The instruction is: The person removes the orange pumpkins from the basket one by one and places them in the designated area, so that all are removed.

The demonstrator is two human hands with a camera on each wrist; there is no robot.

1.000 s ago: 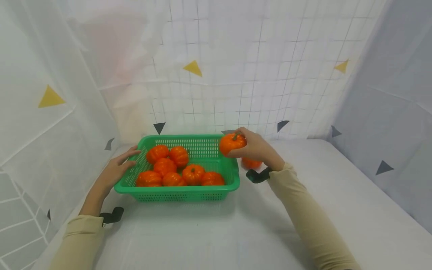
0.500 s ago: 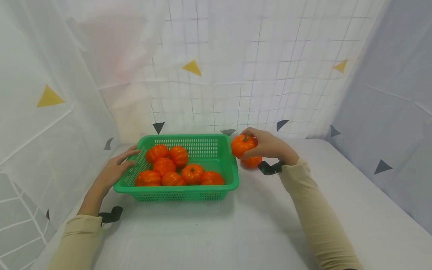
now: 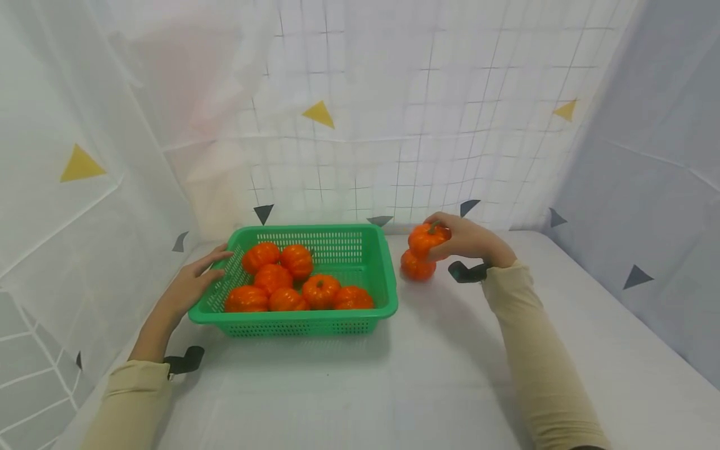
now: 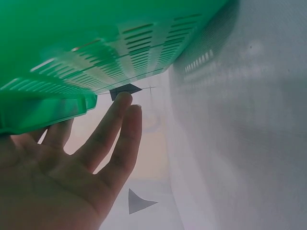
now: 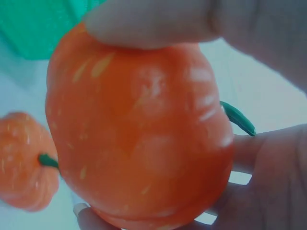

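My right hand point(image 3: 469, 240) holds a small orange pumpkin point(image 3: 425, 240) with a green stem, thumb on one side and fingers round the other. It is held up to the right of the green plastic basket point(image 3: 298, 317). A second pumpkin point(image 3: 417, 269) sits on the table just below and left of it; the right wrist view shows this pumpkin point(image 5: 24, 163) beside the held one. Several more pumpkins point(image 3: 273, 278) lie in the basket. At the basket's left rim rests my left hand point(image 3: 188, 289), its fingers extended along the green wall point(image 4: 139, 48).
A white cloth covers the table point(image 3: 332, 394). Behind it hangs a white sheet point(image 3: 360, 144) with grid lines and triangles, and more sheeting closes off the left and right sides.
My right hand has carried the pumpkin rightward, from over the basket's right rim to beyond the basket. More of the pumpkin on the table shows now. The left hand stays put.
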